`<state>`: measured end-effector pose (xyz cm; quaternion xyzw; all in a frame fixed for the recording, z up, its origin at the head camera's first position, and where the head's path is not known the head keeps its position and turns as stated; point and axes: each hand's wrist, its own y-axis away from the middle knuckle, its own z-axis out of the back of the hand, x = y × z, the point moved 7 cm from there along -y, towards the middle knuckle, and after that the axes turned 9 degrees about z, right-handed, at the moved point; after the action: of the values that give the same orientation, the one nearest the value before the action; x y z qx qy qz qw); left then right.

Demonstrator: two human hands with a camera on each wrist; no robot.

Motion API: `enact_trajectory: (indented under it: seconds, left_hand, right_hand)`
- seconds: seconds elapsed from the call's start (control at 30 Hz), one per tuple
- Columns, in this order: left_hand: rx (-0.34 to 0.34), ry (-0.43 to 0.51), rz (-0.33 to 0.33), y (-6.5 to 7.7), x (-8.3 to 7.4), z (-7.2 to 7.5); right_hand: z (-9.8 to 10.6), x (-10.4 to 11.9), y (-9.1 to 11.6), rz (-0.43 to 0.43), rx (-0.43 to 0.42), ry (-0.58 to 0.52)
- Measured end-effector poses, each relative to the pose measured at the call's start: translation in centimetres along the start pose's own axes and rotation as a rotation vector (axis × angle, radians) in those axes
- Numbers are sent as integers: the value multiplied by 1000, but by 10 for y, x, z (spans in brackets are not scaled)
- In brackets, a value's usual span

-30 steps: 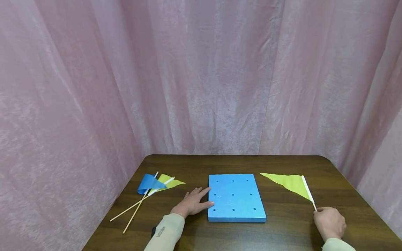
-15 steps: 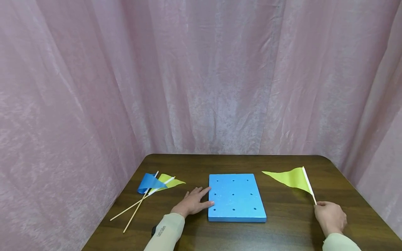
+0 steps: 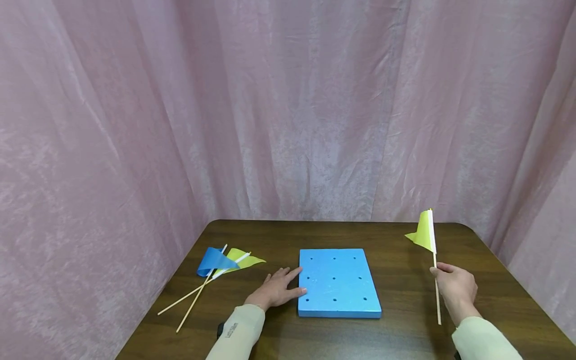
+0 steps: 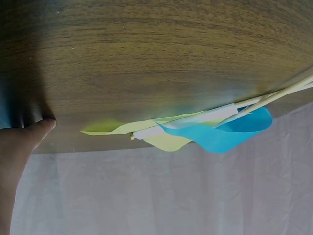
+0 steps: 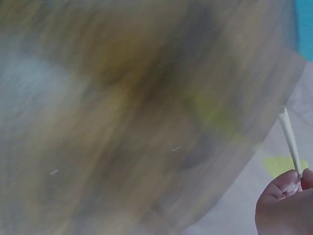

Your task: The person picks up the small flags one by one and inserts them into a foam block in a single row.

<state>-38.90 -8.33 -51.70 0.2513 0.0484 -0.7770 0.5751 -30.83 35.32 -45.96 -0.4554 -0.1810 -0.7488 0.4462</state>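
A blue board with rows of small holes lies flat on the table. My left hand rests at its left edge, fingers spread and straight, the thumb and a fingertip touching it. To the right of the board, my right hand pinches the thin wooden stick of a yellow pennant flag. That flag stands almost upright above the table, its cloth at the top and the bare stick end reaching below the fingers. In the right wrist view, thumb and finger close round the stick, and the cloth is mostly hidden.
Left of my left hand, a blue pennant flag and another yellow pennant flag lie with their sticks crossed. The brown wooden table has rounded far corners. Pink curtains hang behind it and at both sides.
My right hand has lifted the yellow flag and moved up and left, turning it from lying slanted to nearly upright. My left hand and the board have stayed put.
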Motion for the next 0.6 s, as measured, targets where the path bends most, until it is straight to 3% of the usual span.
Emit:
enact_trajectory:
  seconds: [0.23, 0.6]
  left_hand:
    - [2, 8, 6, -1, 1, -1]
    - [6, 2, 8, -3, 2, -2]
  right_hand:
    - [-13, 22, 5, 30, -17, -68]
    - [-32, 38, 8, 79, -19, -193]
